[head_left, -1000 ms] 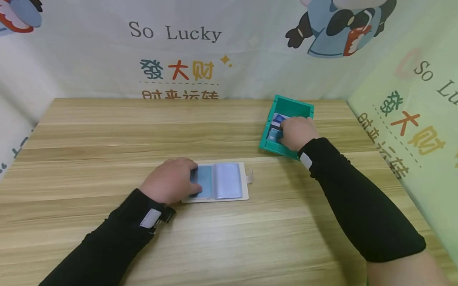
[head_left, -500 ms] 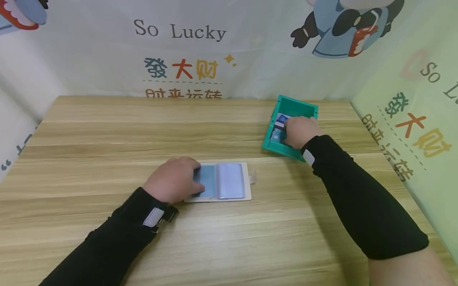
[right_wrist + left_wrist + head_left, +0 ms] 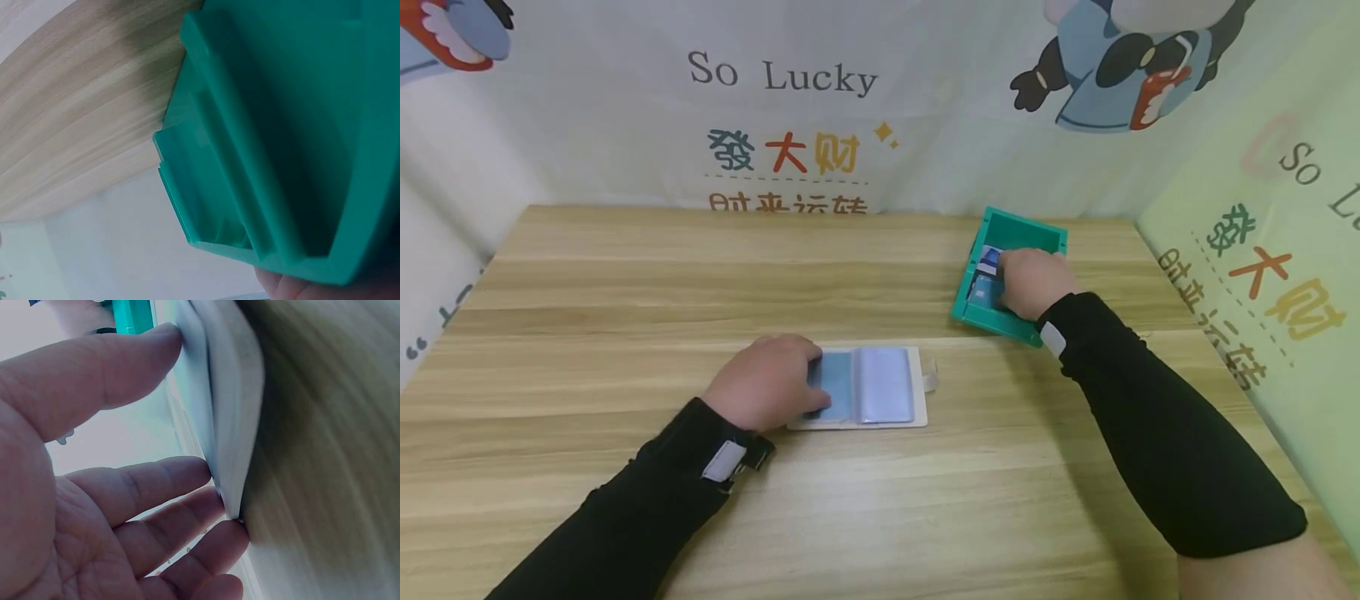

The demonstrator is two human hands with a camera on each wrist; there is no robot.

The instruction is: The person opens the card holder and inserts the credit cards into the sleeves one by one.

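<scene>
An open card holder (image 3: 917,400) with a pale cover and clear sleeves lies flat on the table; a blue tone shows in its left sleeve and the right sleeve is pale lilac. My left hand (image 3: 767,382) rests over its left side, thumb and fingers spread. In the left wrist view, loosely bent fingers (image 3: 156,478) touch the edge of the holder (image 3: 240,400), the thumb against its top face. My right hand (image 3: 1037,282) reaches into a green box (image 3: 996,319) beside several blue printed cards (image 3: 986,290). Its fingertips are hidden, so I cannot tell whether it grips a card.
The box stands at the back right of the wooden table (image 3: 700,283). Printed cloth (image 3: 940,108) hangs behind the table and along its sides. A small clasp strap (image 3: 931,379) sticks out from the holder's right edge.
The head view has shifted slightly. Both hands keep nearly the same places, the left on the card holder and the right inside the green box.
</scene>
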